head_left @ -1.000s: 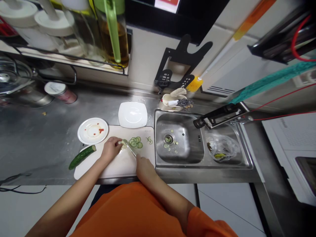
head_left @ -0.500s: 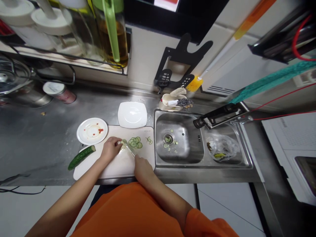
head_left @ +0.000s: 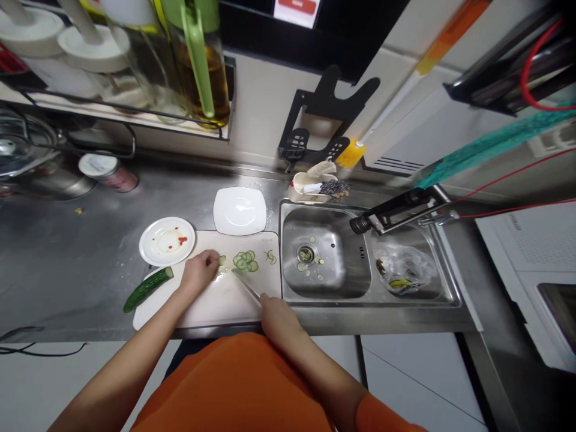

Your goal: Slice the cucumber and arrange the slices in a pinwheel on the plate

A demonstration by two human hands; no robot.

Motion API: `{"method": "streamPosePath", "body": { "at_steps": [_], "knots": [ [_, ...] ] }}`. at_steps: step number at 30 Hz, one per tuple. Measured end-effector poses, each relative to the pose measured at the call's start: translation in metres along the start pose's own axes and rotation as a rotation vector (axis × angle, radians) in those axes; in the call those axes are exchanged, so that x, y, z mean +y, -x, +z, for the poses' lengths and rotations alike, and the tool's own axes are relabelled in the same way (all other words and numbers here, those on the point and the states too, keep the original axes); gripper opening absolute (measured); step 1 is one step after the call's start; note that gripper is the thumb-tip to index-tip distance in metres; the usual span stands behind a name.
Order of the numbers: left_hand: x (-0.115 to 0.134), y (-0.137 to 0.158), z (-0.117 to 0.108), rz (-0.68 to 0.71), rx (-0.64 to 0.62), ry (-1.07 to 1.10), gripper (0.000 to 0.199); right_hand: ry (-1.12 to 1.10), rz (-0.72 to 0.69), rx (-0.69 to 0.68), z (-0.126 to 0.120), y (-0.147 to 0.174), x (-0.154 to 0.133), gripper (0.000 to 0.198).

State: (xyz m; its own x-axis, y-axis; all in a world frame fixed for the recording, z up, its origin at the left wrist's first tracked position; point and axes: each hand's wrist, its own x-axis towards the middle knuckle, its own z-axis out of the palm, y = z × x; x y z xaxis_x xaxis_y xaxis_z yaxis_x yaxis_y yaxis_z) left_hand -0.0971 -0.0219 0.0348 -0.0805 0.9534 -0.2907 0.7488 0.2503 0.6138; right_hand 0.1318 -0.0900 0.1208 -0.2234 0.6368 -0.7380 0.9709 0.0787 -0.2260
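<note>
On the white cutting board [head_left: 207, 306], my left hand [head_left: 201, 270] has its fingers pinched on a small cucumber piece [head_left: 222, 260], most of which is hidden by the fingertips. My right hand [head_left: 279, 317] grips a knife [head_left: 248, 286] by its handle. The blade points up and left, its tip close to a pile of cucumber slices [head_left: 245, 261]. A few thin cucumber scraps [head_left: 270, 257] lie right of the pile. Half a cucumber [head_left: 147, 289], cut end facing right, rests across the board's left edge.
Behind the board are a round plate [head_left: 157, 238] with red bits and a white square plate [head_left: 240, 211]. To the right is a steel sink [head_left: 330, 285] with slices near its drain. A plastic bag [head_left: 409, 270] lies in the second basin.
My right hand has drawn the knife down and to the right, away from the piece at my left fingertips. My left hand has hardly moved.
</note>
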Motion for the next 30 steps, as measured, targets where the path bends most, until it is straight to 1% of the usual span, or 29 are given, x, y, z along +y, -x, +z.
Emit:
{"method": "streamPosePath", "body": {
  "at_steps": [2,5,7,9,14,16,18,19,21,22,24,26,30],
  "knots": [
    [-0.004,-0.001,-0.009,-0.043,0.034,-0.065,0.02,-0.007,0.008,-0.01,0.001,0.001,0.003,0.036],
    [-0.008,-0.001,-0.022,-0.13,0.07,-0.231,0.023,-0.015,0.004,-0.023,0.002,0.001,0.005,0.036],
    [-0.009,0.0,-0.027,-0.174,0.079,-0.33,0.026,-0.016,0.004,-0.024,0.002,0.0,0.006,0.035],
    [-0.011,0.002,-0.028,-0.178,0.08,-0.4,0.03,-0.017,0.004,-0.011,0.003,0.0,0.006,0.034],
    [-0.016,0.007,-0.022,-0.068,0.116,-0.488,0.033,-0.01,0.003,-0.005,0.004,0.0,0.007,0.035],
    [-0.014,0.007,-0.018,-0.017,0.146,-0.455,0.033,-0.007,0.0,-0.014,0.004,0.0,0.007,0.035],
    [-0.008,0.005,-0.011,0.088,0.143,-0.341,0.032,-0.006,0.002,-0.024,0.002,0.001,0.006,0.035],
    [-0.004,0.004,-0.007,0.159,0.12,-0.265,0.031,-0.004,0.004,-0.028,0.002,0.001,0.005,0.035],
    [0.004,0.0,0.004,0.303,0.028,-0.125,0.03,0.003,0.007,-0.03,0.001,0.002,0.005,0.035],
    [0.008,-0.003,0.011,0.345,-0.021,-0.084,0.03,0.006,0.005,-0.025,0.0,0.003,0.005,0.035],
    [0.012,-0.008,0.024,0.383,-0.098,-0.052,0.029,0.013,-0.006,-0.005,0.001,0.003,0.005,0.034],
    [0.012,-0.013,0.034,0.398,-0.139,-0.057,0.028,0.019,-0.014,0.008,0.002,0.003,0.005,0.034],
    [0.007,-0.021,0.041,0.43,-0.178,-0.07,0.026,0.027,-0.008,-0.001,0.004,0.002,0.007,0.034]
  ]
}}
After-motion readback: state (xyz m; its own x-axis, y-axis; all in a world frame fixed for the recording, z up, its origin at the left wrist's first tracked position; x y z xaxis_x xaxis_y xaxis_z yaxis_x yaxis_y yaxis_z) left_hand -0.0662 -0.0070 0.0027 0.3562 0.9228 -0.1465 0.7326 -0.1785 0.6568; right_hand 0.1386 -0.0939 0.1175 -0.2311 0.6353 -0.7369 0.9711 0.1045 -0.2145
